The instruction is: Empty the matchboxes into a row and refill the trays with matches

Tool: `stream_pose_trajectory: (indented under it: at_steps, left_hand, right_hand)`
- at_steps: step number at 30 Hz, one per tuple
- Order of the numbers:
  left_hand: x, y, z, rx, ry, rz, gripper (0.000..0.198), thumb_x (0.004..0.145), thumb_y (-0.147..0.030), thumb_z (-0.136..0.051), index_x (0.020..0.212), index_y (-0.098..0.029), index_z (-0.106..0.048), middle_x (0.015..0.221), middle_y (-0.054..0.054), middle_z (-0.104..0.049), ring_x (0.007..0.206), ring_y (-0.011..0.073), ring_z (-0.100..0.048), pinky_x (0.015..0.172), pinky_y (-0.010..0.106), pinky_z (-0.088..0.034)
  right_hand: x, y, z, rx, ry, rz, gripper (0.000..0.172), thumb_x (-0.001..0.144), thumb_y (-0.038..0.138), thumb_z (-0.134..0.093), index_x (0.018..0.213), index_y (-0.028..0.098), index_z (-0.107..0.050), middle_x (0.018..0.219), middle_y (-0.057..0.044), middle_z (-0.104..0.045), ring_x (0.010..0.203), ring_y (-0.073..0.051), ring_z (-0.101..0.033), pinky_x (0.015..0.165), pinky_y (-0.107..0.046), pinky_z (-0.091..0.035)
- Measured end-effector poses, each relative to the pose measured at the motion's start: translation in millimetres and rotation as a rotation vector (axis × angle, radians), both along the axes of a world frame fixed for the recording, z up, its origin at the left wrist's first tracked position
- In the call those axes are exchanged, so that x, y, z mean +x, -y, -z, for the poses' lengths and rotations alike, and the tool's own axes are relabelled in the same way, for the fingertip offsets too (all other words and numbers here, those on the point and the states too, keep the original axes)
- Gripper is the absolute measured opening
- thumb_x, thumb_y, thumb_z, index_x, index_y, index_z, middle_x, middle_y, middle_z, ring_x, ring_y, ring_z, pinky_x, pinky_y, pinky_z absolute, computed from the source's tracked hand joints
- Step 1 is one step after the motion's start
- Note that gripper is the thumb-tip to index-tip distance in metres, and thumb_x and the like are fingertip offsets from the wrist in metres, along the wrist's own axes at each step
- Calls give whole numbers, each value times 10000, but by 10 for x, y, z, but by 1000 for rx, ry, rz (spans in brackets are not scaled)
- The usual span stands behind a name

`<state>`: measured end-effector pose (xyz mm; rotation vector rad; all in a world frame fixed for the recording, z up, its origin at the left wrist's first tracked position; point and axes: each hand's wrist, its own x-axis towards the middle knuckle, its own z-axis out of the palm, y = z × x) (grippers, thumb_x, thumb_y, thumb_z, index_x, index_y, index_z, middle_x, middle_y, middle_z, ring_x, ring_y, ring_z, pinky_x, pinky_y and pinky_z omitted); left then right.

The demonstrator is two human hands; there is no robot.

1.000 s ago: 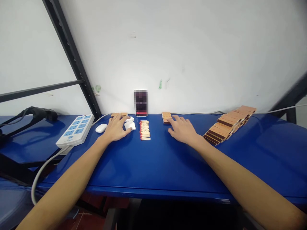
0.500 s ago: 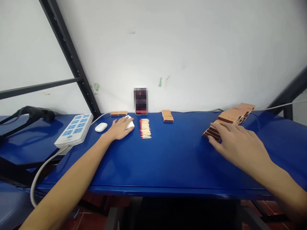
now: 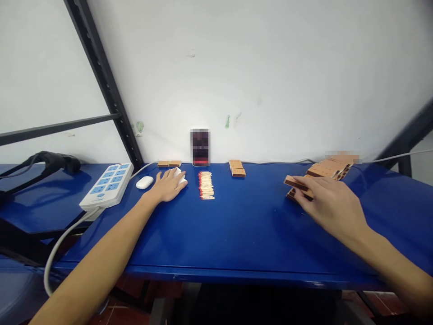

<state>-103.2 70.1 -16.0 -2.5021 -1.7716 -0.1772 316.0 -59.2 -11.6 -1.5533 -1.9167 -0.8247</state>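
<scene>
My right hand (image 3: pixel 329 201) rests on the near end of a slanted row of brown matchboxes (image 3: pixel 326 172) at the right of the blue table (image 3: pixel 216 234), its fingers pinching one matchbox (image 3: pixel 293 182) that is raised off the row. My left hand (image 3: pixel 167 185) lies flat with fingers spread over small white trays (image 3: pixel 180 175) at the back left. A neat pile of red-tipped matchsticks (image 3: pixel 205 184) lies just right of the left hand.
A small stack of matchboxes (image 3: pixel 237 168) and two more (image 3: pixel 169 164) sit by the wall, beside an upright phone (image 3: pixel 200 147). A white earbud case (image 3: pixel 145 182), a power strip (image 3: pixel 107 185) with its cable, and a black frame post (image 3: pixel 101 76) stand to the left.
My right hand left the small stack at the back centre, swung right to the long row, and has lifted one matchbox from its near end. The left hand stayed on the white trays.
</scene>
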Motion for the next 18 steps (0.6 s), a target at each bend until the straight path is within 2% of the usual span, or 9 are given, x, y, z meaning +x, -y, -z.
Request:
stream_pose_trajectory:
  at_steps: [2, 6, 9, 12, 15, 18]
  left_hand:
    - [10, 9, 13, -1, 9, -20, 667, 986, -605, -237, 1539, -249, -350, 1618, 182, -267, 1475, 415, -257, 1116, 692, -184]
    - [73, 85, -34, 117, 68, 13, 649, 982, -613, -281, 1527, -274, -369, 1626, 145, -239, 1485, 394, -220, 1148, 649, -182]
    - [150, 184, -111, 246, 150, 122, 589, 991, -572, -329, 1486, -271, -430, 1544, 158, -348, 1434, 384, -289, 1126, 624, -248]
    - [241, 290, -178, 300, 214, 292, 492, 992, -485, -403, 1418, -259, -505, 1447, 139, -450, 1342, 346, -390, 1107, 571, -295]
    - [343, 387, -214, 278, 244, 475, 421, 970, -426, -480, 1342, -248, -565, 1292, 103, -582, 1212, 289, -492, 1075, 500, -332]
    - [449, 460, -216, 247, 271, 526, 346, 926, -389, -554, 1221, -223, -626, 1028, 70, -674, 999, 250, -560, 971, 447, -383]
  right_hand:
    - [-170, -41, -50, 22, -73, -108, 292, 942, 280, -475, 1115, 220, -703, 876, -79, -732, 867, -266, -661, 836, -423, -507]
    - [-631, -190, -121, -122, -285, -317, 293, 921, 282, -515, 1119, 247, -729, 960, -62, -761, 958, -268, -638, 821, -416, -541]
    - [-965, -368, -146, -355, -456, -438, 275, 891, 275, -561, 1089, 278, -751, 1039, -36, -767, 949, -253, -652, 738, -392, -571]
    - [-1219, -545, -155, -516, -600, -571, 274, 860, 229, -583, 1064, 258, -765, 1061, -32, -771, 910, -222, -692, 799, -395, -582]
    - [-1377, -659, -159, -584, -711, -689, 258, 844, 207, -600, 1033, 237, -772, 1036, -40, -778, 913, -215, -712, 848, -409, -582]
    - [-1452, -685, -162, -606, -834, -777, 239, 826, 204, -618, 1005, 223, -775, 1034, -54, -776, 951, -217, -717, 869, -412, -587]
